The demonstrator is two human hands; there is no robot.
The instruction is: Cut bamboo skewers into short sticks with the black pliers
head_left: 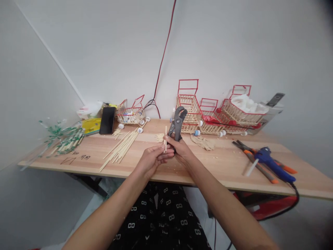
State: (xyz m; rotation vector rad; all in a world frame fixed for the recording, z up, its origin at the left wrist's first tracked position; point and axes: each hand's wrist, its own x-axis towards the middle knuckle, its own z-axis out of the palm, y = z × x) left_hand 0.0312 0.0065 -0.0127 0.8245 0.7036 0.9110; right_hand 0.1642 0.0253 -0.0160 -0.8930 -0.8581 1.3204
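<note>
Pinches slender, straight, pale sticks (165,130) upright in left hand (155,157), over the wooden table (221,166); grips a dark gray, hook-headed cutter (177,121) with curled fingers of right hand (181,148), just beside.

Your bare left forearm (117,205) and right forearm (215,194) rose from the lower corners of the view and converged at the centre. Your left hand (154,156) was turned partly palm-up, its fingers (166,156) reaching toward the other hand and its thumb bent over them in a pinch. Your right hand (182,149) was closed in a grip, its thumb (170,139) directed leftward, just beside the left fingertips.
</note>
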